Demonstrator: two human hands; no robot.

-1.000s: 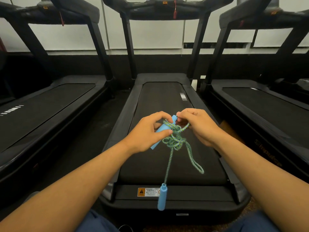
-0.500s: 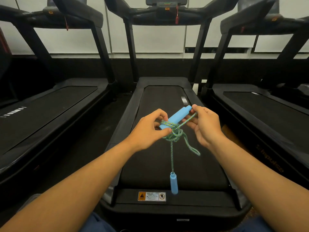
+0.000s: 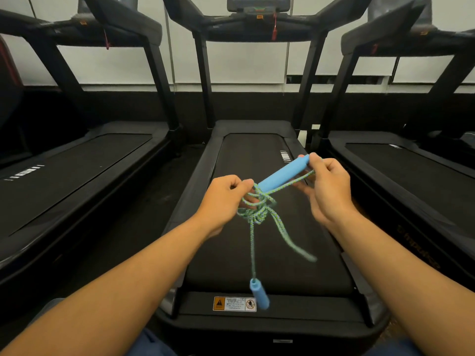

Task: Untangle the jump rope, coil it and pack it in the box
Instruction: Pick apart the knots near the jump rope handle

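Far left: a treadmill (image 3: 77,160), belt bare. Centre: another treadmill (image 3: 257,150), warning sticker (image 3: 234,303) on its rear end cover. Above that belt, left hand (image 3: 222,199) closed, fingertips pinching green-and-blue jump rope (image 3: 257,214) at the tangled knot. From the knot, one strand hanging straight down to a blue handle (image 3: 259,293), dangling tilted and blurred just above the sticker; a second loop trailing down to the right, also blurred. Rising from the knot toward the right, second blue handle (image 3: 282,174), slanted upward. Right hand (image 3: 326,191) gripping that handle's far end with thumb and fingers, a rope strand running beneath it into the palm. Far right: third treadmill (image 3: 411,170).
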